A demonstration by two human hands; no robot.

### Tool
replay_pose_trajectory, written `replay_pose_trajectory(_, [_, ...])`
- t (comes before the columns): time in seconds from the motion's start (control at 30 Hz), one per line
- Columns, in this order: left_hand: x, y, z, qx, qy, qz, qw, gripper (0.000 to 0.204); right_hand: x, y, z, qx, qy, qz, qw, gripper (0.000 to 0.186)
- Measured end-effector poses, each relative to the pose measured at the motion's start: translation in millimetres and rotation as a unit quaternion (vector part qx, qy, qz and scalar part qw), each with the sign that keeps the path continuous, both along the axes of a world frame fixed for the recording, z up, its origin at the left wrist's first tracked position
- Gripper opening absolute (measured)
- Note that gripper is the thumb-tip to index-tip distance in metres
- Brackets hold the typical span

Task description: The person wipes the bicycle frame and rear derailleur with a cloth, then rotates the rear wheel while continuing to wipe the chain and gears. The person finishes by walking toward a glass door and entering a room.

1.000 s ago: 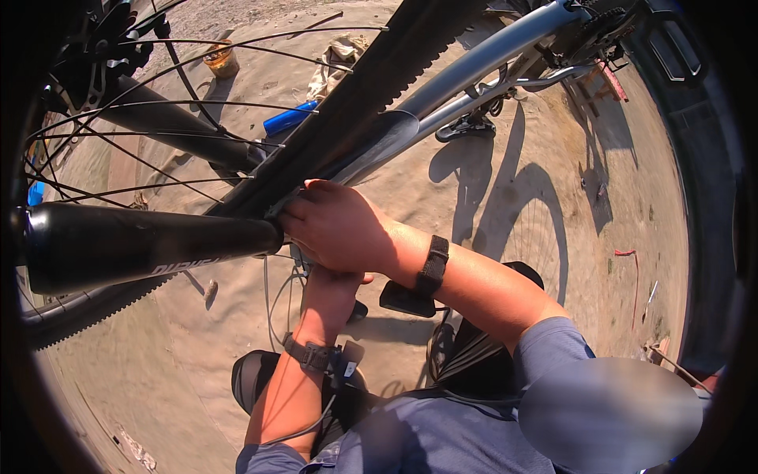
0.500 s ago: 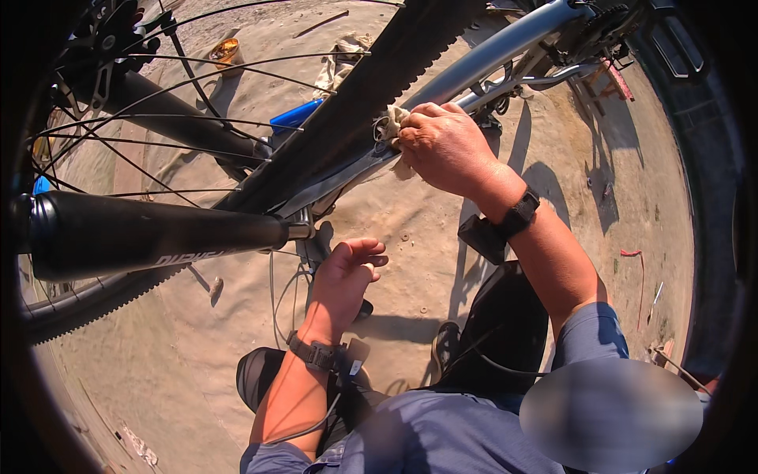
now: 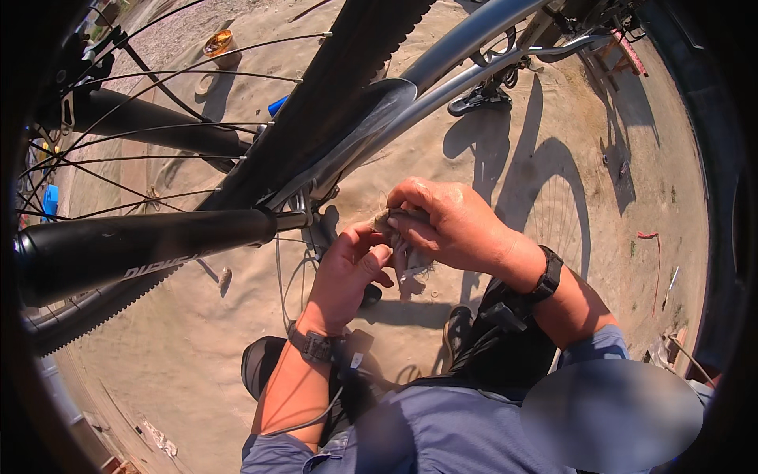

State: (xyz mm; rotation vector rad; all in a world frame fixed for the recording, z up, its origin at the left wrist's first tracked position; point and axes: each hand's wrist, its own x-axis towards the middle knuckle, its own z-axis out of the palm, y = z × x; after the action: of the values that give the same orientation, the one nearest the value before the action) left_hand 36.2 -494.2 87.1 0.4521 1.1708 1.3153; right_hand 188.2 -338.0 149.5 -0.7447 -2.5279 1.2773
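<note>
A crumpled, frayed off-white rag (image 3: 410,262) is bunched between my hands, below the bicycle. My right hand (image 3: 458,225) pinches its upper part between thumb and fingers, and the loose end hangs beneath. From the left, the curled fingers of my left hand (image 3: 341,276) meet the rag's edge; they partly hide it. Just above both hands runs the bicycle's silver-blue frame tube (image 3: 474,39), close to the knobby black tyre (image 3: 308,110). A thick black fork leg (image 3: 150,249) reaches in from the left, its metal end near my left hand.
Thin spokes (image 3: 197,73) cross the upper left. Beyond the wheel stand an orange-rimmed tub (image 3: 219,47) and a blue object (image 3: 276,106), mostly hidden. A pedal (image 3: 480,101) hangs beyond the frame. Thin cables (image 3: 284,284) dangle beside my left hand. A red-ended cord (image 3: 649,235) lies on the right.
My right hand has come down off the frame tube with the rag, toward me. My left hand has moved slightly right and now meets it at the rag.
</note>
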Motion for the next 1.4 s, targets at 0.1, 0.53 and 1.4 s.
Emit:
replay_pose_trajectory(0.1, [-3,-2,-9,0.008,-0.067,0.059,0.996,0.020,-18,-8,-11,0.054,0.062,-0.029,0.996,0.034])
replay_pose_trajectory(0.53, [-17,-3,0,0.011,-0.162,0.198,0.967,0.025,-55,-3,-8,0.317,0.244,-0.046,0.915,0.037])
replay_pose_trajectory(1.4, [-19,-11,0,-0.042,-0.117,0.170,0.978,0.018,28,123,17,0.435,-0.158,-0.172,0.869,0.013])
